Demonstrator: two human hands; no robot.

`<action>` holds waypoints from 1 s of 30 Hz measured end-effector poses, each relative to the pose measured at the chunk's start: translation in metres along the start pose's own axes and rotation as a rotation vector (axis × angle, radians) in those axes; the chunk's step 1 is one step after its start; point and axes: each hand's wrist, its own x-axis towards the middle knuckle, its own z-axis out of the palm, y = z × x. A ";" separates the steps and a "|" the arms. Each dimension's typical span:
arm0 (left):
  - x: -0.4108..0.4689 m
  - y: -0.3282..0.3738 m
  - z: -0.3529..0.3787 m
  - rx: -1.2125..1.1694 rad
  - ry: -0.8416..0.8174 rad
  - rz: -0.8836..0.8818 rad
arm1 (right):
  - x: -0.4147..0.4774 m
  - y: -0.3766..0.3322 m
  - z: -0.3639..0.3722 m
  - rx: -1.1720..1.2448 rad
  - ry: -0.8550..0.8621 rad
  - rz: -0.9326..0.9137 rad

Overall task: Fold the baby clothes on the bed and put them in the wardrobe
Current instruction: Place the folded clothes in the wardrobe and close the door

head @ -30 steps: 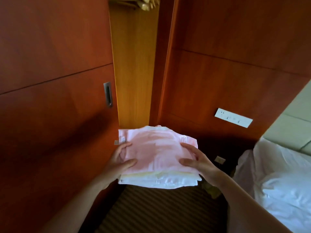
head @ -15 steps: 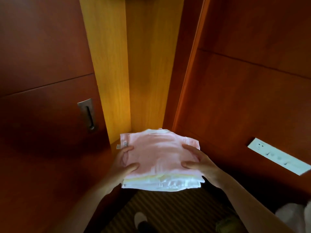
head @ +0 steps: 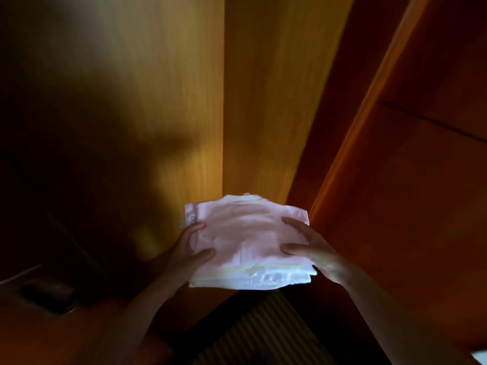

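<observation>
Two honey-coloured inner panels of the wardrobe (head: 276, 101) fill most of the view and meet in an upright corner seam near the middle. A broad shadow darkens the left panel. To the right stands a reddish-brown wooden door (head: 408, 219) with a thin groove across its face. At the lower left is a darker door (head: 31, 333) in deep shade, with a recessed metal handle (head: 44, 299). Striped carpet (head: 263, 330) shows in the gap at the bottom, between the forearms.

One stack of folded baby clothes (head: 245, 241) is held in the air in front of the wardrobe opening, above the carpet. Its far edge lies, in view, at the foot of the corner seam. Whether any part has passed inside the wardrobe cannot be told. A pink garment (head: 237, 227) lies on top, a pale yellow layer (head: 263, 268) sits beneath it, and white pieces (head: 263, 281) make up the bottom.

Both hands carry the stack from its sides. The left hand (head: 184, 256) grips the left edge, thumb and one finger curled over the pink top, the other fingers hidden under the stack. The right hand (head: 316, 254) grips the right edge in the same way, thumb and forefinger pressed on top. A small white label (head: 183, 223) sticks out at the pink garment's far left corner, just beside the left forefinger.
</observation>
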 end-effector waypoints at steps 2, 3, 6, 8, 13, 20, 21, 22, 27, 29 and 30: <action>0.018 -0.002 -0.003 -0.018 0.094 -0.016 | 0.043 -0.012 -0.005 -0.043 -0.073 -0.010; 0.024 -0.002 -0.004 -0.013 0.124 -0.025 | 0.058 -0.016 -0.005 -0.064 -0.091 -0.019; 0.052 -0.006 -0.007 -0.025 0.258 -0.021 | 0.126 -0.032 -0.008 -0.110 -0.221 -0.045; 0.066 -0.011 -0.007 -0.048 0.341 -0.017 | 0.168 -0.042 -0.008 -0.141 -0.306 -0.055; 0.099 -0.039 -0.006 -0.051 0.530 -0.044 | 0.250 -0.037 0.001 -0.188 -0.481 -0.040; 0.148 -0.153 -0.004 -0.085 0.609 -0.052 | 0.356 0.051 0.026 -0.233 -0.574 -0.060; 0.158 -0.178 -0.006 -0.082 0.601 -0.050 | 0.375 0.075 0.031 -0.225 -0.575 -0.057; 0.169 -0.203 -0.009 -0.079 0.598 -0.050 | 0.393 0.100 0.037 -0.214 -0.570 -0.052; 0.219 -0.352 -0.021 -0.054 0.607 0.007 | 0.480 0.239 0.068 -0.139 -0.534 -0.079; 0.241 -0.410 -0.024 -0.061 0.602 0.033 | 0.514 0.292 0.080 -0.116 -0.526 -0.080; 0.252 -0.437 -0.027 -0.057 0.594 0.041 | 0.530 0.317 0.085 -0.104 -0.522 -0.084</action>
